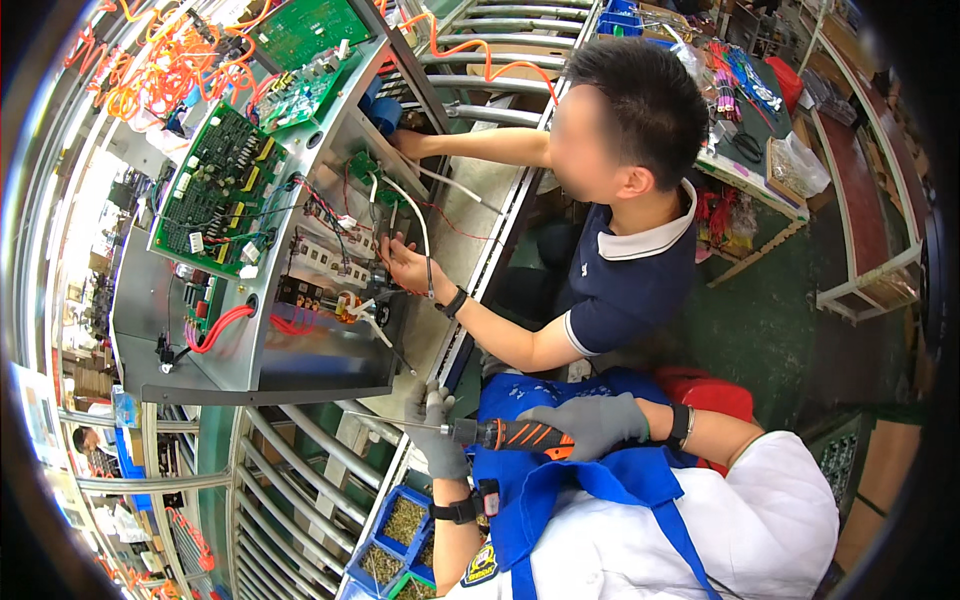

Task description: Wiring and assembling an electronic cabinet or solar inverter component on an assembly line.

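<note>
Orange and black, the driver (522, 436) sits in the right hand's (598, 425) firm hold, below the metal box (325, 368). Its rod meets the left hand (436, 432); whether that one grips, I cannot tell.

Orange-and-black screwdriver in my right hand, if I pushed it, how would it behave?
The screwdriver might roll, given its roundish shape. It's likely rear-heavy, thickening behind its thin shaft. That shaft is probably stiff, looking straight and metallic.
</note>
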The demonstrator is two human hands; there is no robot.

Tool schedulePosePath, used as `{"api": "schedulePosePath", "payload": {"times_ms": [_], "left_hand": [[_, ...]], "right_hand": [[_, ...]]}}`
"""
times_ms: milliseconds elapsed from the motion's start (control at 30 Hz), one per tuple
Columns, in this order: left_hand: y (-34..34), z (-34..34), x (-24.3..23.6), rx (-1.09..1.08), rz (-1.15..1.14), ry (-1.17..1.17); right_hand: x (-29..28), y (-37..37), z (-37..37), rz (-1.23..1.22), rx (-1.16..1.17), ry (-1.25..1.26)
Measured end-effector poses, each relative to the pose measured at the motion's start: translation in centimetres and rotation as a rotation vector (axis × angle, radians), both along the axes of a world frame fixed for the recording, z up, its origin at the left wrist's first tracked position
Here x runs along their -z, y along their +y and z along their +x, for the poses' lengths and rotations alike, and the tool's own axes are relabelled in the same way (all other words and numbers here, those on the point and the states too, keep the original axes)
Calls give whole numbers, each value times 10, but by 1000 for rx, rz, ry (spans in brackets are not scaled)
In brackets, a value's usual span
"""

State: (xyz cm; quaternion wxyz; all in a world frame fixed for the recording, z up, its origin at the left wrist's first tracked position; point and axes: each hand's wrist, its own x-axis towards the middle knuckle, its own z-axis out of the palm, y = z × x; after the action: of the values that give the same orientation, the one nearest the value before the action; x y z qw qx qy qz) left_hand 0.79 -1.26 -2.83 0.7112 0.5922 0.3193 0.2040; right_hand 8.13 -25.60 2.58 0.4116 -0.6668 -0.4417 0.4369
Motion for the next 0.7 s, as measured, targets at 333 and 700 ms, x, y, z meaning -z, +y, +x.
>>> {"api": "schedulePosePath", "payload": {"times_ms": [333, 700], "left_hand": [[8, 18, -55, -277, -598, -203], [23, -13, 17, 106, -362, 276]], "right_hand": [[8, -8, 33, -108, -52, 90], [10, -32, 65, -418, -136, 373]]}}
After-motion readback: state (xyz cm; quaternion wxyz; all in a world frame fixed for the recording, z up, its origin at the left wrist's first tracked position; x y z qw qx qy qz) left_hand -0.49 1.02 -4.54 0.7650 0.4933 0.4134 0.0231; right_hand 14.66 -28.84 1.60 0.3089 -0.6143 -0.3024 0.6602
